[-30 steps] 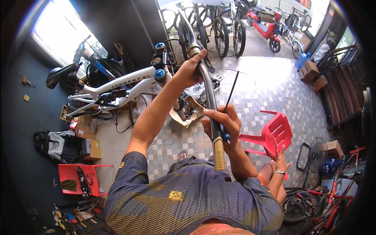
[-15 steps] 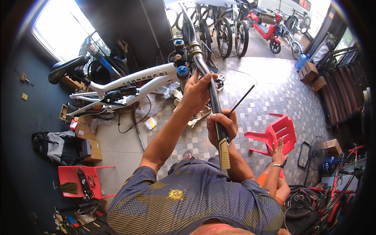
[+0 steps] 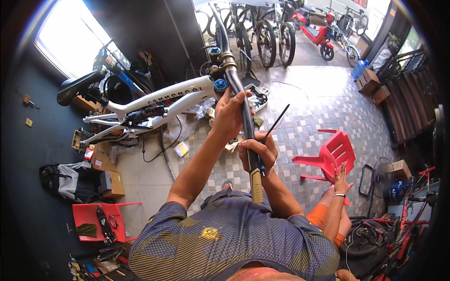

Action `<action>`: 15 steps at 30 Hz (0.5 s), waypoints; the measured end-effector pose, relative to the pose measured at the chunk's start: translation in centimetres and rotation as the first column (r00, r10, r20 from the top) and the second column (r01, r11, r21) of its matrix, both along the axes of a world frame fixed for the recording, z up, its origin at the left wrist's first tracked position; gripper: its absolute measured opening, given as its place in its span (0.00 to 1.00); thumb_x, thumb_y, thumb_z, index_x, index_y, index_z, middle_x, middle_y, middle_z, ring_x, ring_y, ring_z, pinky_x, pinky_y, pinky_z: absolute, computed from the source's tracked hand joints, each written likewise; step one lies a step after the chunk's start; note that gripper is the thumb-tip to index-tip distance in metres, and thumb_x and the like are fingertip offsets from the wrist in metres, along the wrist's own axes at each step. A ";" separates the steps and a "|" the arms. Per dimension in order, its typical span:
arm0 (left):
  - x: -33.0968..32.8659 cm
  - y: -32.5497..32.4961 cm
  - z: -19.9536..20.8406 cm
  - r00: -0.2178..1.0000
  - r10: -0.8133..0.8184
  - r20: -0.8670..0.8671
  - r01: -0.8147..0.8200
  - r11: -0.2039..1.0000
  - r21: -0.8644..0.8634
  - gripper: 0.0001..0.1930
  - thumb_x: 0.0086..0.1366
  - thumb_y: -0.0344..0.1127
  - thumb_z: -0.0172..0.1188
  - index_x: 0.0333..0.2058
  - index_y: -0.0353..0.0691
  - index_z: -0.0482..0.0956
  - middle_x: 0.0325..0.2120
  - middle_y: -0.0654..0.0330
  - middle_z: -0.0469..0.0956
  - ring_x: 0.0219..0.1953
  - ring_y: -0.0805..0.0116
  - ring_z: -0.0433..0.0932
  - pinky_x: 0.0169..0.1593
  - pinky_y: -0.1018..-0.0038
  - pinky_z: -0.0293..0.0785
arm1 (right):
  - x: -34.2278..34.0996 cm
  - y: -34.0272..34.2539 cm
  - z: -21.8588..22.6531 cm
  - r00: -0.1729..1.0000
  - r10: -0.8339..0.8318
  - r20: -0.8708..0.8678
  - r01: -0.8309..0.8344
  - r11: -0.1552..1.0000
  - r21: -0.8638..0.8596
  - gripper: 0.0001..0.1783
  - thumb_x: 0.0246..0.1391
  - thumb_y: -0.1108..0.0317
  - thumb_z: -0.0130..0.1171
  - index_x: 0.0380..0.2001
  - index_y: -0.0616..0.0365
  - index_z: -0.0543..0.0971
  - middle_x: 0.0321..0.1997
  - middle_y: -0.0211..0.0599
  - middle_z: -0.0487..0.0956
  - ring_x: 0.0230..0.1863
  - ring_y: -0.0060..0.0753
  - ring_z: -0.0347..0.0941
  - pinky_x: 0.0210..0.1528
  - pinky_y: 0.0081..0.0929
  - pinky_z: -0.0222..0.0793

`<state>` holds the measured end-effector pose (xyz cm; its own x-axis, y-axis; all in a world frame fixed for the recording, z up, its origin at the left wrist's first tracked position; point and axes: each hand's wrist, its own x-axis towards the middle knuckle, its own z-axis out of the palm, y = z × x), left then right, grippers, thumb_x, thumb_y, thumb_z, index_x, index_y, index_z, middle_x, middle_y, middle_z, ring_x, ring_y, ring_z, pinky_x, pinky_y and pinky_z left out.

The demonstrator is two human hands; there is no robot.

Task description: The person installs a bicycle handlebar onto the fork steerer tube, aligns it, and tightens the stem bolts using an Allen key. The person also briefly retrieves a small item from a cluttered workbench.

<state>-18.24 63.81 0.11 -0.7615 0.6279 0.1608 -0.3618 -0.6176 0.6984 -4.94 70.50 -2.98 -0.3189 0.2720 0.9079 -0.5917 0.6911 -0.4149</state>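
Note:
A black bicycle handlebar [image 3: 250, 122] with a gold-marked end runs from the far top down toward my chest. It is seated in a gold clamp [image 3: 228, 62] at the front of a white bike frame [image 3: 164, 95]. My left hand [image 3: 229, 114] is closed round the bar just beside the blue-capped fork crown [image 3: 220, 85]. Nearer to me, my right hand [image 3: 260, 152] wraps the bar above its gold end. From that same hand a thin black rod [image 3: 276, 122] sticks out up and to the right; its lower end is partly hidden by my fingers.
A red plastic chair [image 3: 335, 157] stands at the right, with another person's hand [image 3: 342, 178] near it. On a red chair [image 3: 84, 213] at the left lie small items. Plastic bags and parts litter the tiled floor [image 3: 318, 103]. Several bikes [image 3: 266, 42] stand at the back.
The near end of the handlebar has swung left, and my right hand has moved left with it, carrying the thin black rod. My left hand stays on the bar near the fork crown.

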 end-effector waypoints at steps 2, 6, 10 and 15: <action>0.2 -1.0 0.2 0.999 -0.034 0.012 0.035 0.988 -0.153 0.20 0.73 0.46 0.60 0.52 0.37 0.73 0.41 0.55 0.79 0.34 0.70 0.79 0.35 0.72 0.80 | 0.3 0.3 -0.1 0.999 0.035 0.025 -0.035 0.999 0.012 0.23 0.38 0.76 0.78 0.41 0.47 0.86 0.32 0.30 0.77 0.24 0.24 0.73 0.23 0.22 0.68; -2.0 -5.5 1.4 0.913 -0.033 -0.406 -0.251 0.740 -0.624 0.22 0.71 0.52 0.63 0.29 0.36 0.84 0.23 0.61 0.82 0.17 0.82 0.72 0.20 0.83 0.70 | 0.3 1.1 -0.1 0.997 0.070 0.032 -0.071 0.996 0.045 0.25 0.34 0.74 0.79 0.42 0.48 0.87 0.30 0.28 0.75 0.24 0.22 0.72 0.23 0.22 0.66; -7.6 -6.3 4.7 0.565 0.293 -0.772 -0.713 0.645 -0.277 0.10 0.72 0.35 0.62 0.37 0.35 0.86 0.26 0.67 0.82 0.21 0.86 0.71 0.23 0.84 0.65 | 0.3 0.6 0.1 0.996 0.083 0.040 -0.085 0.994 0.062 0.26 0.32 0.73 0.79 0.41 0.49 0.87 0.30 0.28 0.75 0.25 0.22 0.73 0.23 0.23 0.68; -13.3 -4.6 5.6 0.371 0.071 -0.926 -0.733 0.634 -0.245 0.20 0.69 0.37 0.66 0.56 0.37 0.81 0.50 0.56 0.81 0.42 0.70 0.81 0.46 0.74 0.81 | 0.3 0.4 0.2 0.993 0.109 0.047 -0.112 0.992 0.055 0.25 0.32 0.74 0.79 0.41 0.49 0.87 0.30 0.28 0.76 0.26 0.23 0.74 0.24 0.23 0.70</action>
